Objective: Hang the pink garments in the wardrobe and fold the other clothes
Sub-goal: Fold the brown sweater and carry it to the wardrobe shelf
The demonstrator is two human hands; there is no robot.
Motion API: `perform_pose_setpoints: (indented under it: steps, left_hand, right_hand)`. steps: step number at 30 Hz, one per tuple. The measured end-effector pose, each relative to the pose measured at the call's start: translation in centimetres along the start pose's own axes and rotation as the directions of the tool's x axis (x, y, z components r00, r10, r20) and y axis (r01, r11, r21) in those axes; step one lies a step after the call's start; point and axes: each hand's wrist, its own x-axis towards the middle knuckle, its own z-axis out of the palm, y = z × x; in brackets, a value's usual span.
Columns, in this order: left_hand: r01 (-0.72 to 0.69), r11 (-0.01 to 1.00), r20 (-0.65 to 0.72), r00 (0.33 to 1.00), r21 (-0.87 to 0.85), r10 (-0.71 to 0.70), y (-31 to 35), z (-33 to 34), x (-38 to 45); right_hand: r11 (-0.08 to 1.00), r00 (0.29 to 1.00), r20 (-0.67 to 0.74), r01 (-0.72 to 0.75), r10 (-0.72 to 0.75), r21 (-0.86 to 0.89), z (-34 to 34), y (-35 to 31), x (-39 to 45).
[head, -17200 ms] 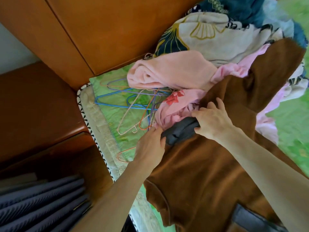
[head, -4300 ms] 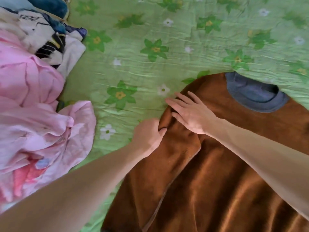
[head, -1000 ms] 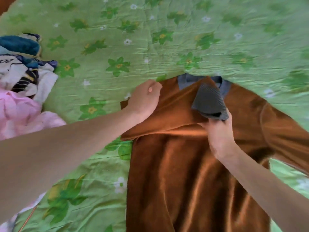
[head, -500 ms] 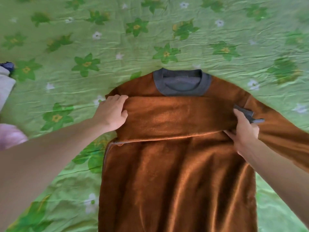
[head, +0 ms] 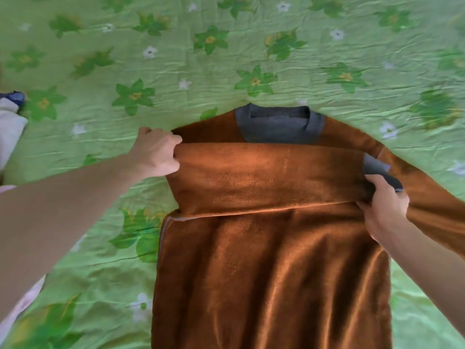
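A brown fleece sweater [head: 271, 273] with a grey neckband [head: 279, 128] lies flat on the green flowered bedspread [head: 226, 59]. One sleeve [head: 271, 177] is folded straight across the chest. My left hand [head: 157, 156] grips the fold at the left shoulder. My right hand [head: 383, 206] pinches the sleeve end with its grey cuff [head: 380, 170] at the right side. The other sleeve [head: 432, 205] trails off to the right.
A sliver of the white and dark-blue clothes pile [head: 10, 117] shows at the left edge, with a bit of pink fabric [head: 22, 303] by my left forearm. Bedspread stretches beyond the sweater at the top.
Over the last second my right hand carried the grey cuff from the collar across to the right side, laying the sleeve flat over the chest. My left hand shifted to grip the shoulder fold.
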Motion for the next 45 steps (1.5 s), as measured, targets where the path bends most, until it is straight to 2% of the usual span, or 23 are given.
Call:
perform_pose_setpoints:
  steps: [4, 7, 9, 12, 15, 18, 21, 23, 27, 29, 32, 34, 37, 39, 43, 45]
  left_hand:
    - [-0.005, 0.998, -0.074, 0.997, 0.064, 0.009, -1.9, -2.5, 1.1]
    - [0.007, 0.972, -0.060, 0.998, 0.236, 0.008, -3.0, -2.9, 2.4]
    - [0.075, 0.959, -0.010, 0.997, 0.272, -0.075, -3.2, -2.2, 3.0]
    - [0.204, 0.969, 0.064, 0.975, 0.137, -0.214, -2.1, -0.9, 3.1]
    - [0.316, 0.939, 0.198, 0.937, -0.138, -0.287, -1.7, 0.4, 2.7]
    - [0.404, 0.792, 0.202, 0.915, -0.457, -0.351, -1.9, 1.3, 2.8]
    - [0.448, 0.594, 0.151, 0.864, -0.668, -0.481, -1.2, 1.5, 2.6]
    - [0.427, 0.511, 0.107, 0.834, -0.746, -0.541, -0.4, 1.8, 2.5]
    - [0.378, 0.470, 0.027, 0.801, -0.797, -0.598, 1.7, 2.5, 1.9]
    - [0.415, 0.421, 0.060, 0.766, -0.807, -0.640, 2.8, 2.8, 1.3]
    - [0.547, 0.297, 0.200, 0.672, -0.782, -0.713, 4.1, 3.8, -0.1]
    - [0.600, 0.346, 0.205, 0.662, -0.722, -0.720, 5.4, 4.8, -1.7]
    - [0.523, 0.544, 0.043, 0.746, -0.656, -0.665, 6.6, 6.1, -4.2]
    - [0.440, 0.619, -0.040, 0.794, -0.651, -0.606, 5.6, 7.0, -4.7]
    - [0.404, 0.702, -0.110, 0.819, -0.587, -0.564, 3.3, 7.7, -4.4]
    - [0.445, 0.699, -0.105, 0.799, -0.561, -0.592, 3.9, 7.8, -4.3]
  right_hand:
    - [0.991, 0.996, 0.080, -0.057, 0.048, 0.117, -0.3, 0.1, -0.3]
    - [0.997, 0.995, 0.099, -0.005, 0.012, -0.073, -0.1, 0.9, -0.3]
    - [0.983, 0.996, 0.086, 0.036, -0.021, -0.181, 0.2, 1.1, -0.2]
    - [0.974, 0.995, 0.056, 0.091, -0.081, -0.209, 0.9, 0.7, 0.1]
    - [0.952, 0.991, 0.033, 0.132, -0.128, -0.275, 1.0, 0.5, 1.0]
    - [0.904, 0.973, 0.032, 0.225, -0.229, -0.365, 0.4, 0.2, 1.6]
    - [0.809, 0.914, 0.052, 0.381, -0.402, -0.448, -0.3, 0.0, 1.6]
    - [0.759, 0.899, 0.060, 0.401, -0.434, -0.512, -0.6, 0.3, 1.9]
    - [0.723, 0.925, 0.115, 0.356, -0.362, -0.592, -0.3, 0.8, 2.5]
    - [0.693, 0.920, 0.143, 0.371, -0.365, -0.618, 0.0, 0.7, 2.7]
    - [0.654, 0.914, 0.171, 0.386, -0.369, -0.650, 0.2, 0.4, 3.4]
    - [0.635, 0.905, 0.186, 0.404, -0.383, -0.658, 0.1, 0.3, 3.8]
    - [0.582, 0.883, 0.208, 0.439, -0.421, -0.685, -0.1, 0.3, 4.2]
    - [0.535, 0.872, 0.215, 0.446, -0.439, -0.718, -0.1, 0.6, 4.3]
    - [0.403, 0.852, 0.258, 0.456, -0.455, -0.793, 0.0, 1.2, 4.1]
    - [0.416, 0.852, 0.248, 0.454, -0.461, -0.788, 0.0, 1.3, 4.0]
